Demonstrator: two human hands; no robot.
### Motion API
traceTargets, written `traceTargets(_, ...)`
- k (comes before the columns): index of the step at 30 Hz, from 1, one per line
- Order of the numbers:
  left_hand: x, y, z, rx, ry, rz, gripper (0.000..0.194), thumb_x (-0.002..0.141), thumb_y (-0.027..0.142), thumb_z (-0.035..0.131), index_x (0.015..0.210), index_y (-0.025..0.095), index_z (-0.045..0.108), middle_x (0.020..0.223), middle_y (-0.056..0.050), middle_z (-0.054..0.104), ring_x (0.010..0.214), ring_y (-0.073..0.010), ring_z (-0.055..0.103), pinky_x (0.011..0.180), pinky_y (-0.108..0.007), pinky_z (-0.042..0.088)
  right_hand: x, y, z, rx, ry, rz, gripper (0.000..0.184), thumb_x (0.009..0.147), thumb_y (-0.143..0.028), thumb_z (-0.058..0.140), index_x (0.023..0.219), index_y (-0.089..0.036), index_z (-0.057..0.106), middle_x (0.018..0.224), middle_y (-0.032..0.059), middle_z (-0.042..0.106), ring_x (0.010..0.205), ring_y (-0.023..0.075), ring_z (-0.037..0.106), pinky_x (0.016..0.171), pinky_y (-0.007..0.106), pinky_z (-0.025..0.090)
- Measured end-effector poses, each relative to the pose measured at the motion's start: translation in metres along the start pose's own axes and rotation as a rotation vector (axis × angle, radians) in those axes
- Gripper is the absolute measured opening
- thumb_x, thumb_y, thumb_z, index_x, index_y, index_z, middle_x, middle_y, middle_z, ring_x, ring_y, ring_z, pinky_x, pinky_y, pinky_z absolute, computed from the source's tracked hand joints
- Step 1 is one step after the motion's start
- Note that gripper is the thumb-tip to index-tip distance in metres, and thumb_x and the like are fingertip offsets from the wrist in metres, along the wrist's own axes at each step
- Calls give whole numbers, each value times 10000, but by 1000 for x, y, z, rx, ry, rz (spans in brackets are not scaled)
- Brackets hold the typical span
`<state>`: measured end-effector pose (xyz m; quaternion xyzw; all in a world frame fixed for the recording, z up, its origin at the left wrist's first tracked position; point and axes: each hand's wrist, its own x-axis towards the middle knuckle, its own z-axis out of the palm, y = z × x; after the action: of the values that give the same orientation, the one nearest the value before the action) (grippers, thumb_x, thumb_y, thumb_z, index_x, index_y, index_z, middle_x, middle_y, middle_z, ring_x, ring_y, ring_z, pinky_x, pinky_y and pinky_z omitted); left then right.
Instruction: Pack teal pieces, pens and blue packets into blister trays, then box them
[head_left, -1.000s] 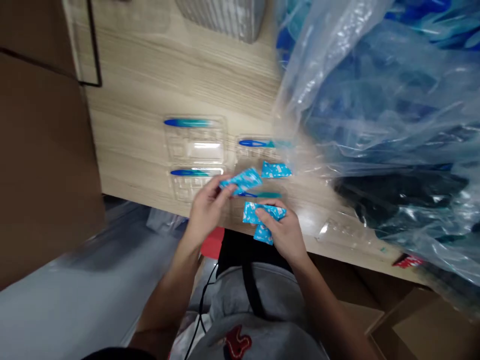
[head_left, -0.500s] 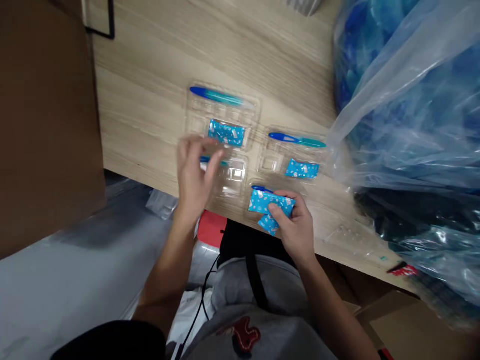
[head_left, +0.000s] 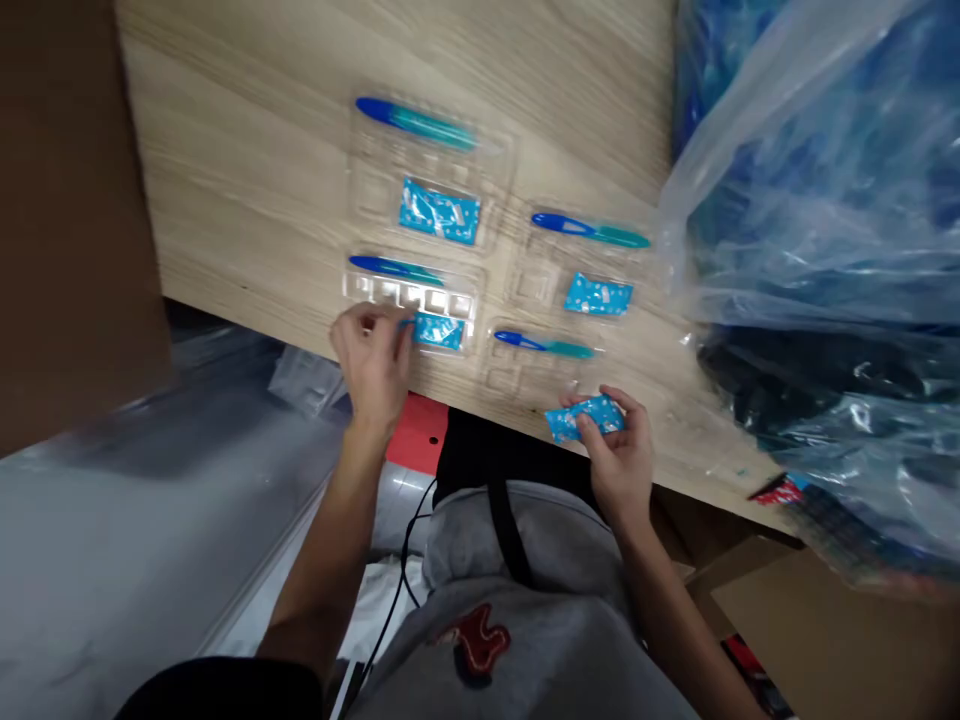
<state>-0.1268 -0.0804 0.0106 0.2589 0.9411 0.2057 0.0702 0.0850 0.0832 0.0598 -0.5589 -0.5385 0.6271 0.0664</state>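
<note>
My left hand (head_left: 371, 355) pinches the left end of a small blue patterned packet (head_left: 442, 331), which lies in the near left clear plastic tray (head_left: 478, 283). A blue and teal pen-shaped piece (head_left: 397, 267) lies along the top of that tray. My right hand (head_left: 622, 445) is closed on another blue packet (head_left: 604, 412), just off the near right tray (head_left: 499, 378). That tray holds a slim blue and teal piece (head_left: 544, 345). The far left tray (head_left: 360, 200) and far right tray (head_left: 525, 285) each hold one pen-shaped piece and one packet.
A large clear bag (head_left: 810, 220) of blue items fills the right side. A dark bag (head_left: 750, 375) lies below it. At the left stands a brown box (head_left: 67, 220). The table's near edge runs just below the trays.
My left hand has come down to the near left tray, where a packet now lies. My right hand has moved slightly right with its packet, uncovering the near right tray. The view has shifted.
</note>
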Motion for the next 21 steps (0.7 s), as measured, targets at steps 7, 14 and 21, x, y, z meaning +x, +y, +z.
traceTargets(7,-63,62,10,-118,-18,398,174,908,196,538,1049,206,639,954,-68,665,925,-190,584,858,-337,428,-3,33,1,-280,203,-234,182,788,-308,688,852,-211,548,789,-16,620,747,143,612,707,295,493)
traceTargets(14,-96,84,47,39,-229,567,283,949,220,472,1155,173,659,1128,-99,719,1011,-221,612,933,-369,386,22,65,16,-851,71,-637,199,947,-312,499,962,-187,653,1011,122,674,871,227,559,814,393,407)
traceTargets(21,-84,90,34,98,-304,572,353,946,275,457,1235,148,614,1231,-204,633,1081,-314,591,873,-468,458,13,59,5,-913,51,-884,145,907,-278,575,886,-191,689,1005,84,707,977,215,572,937,401,413)
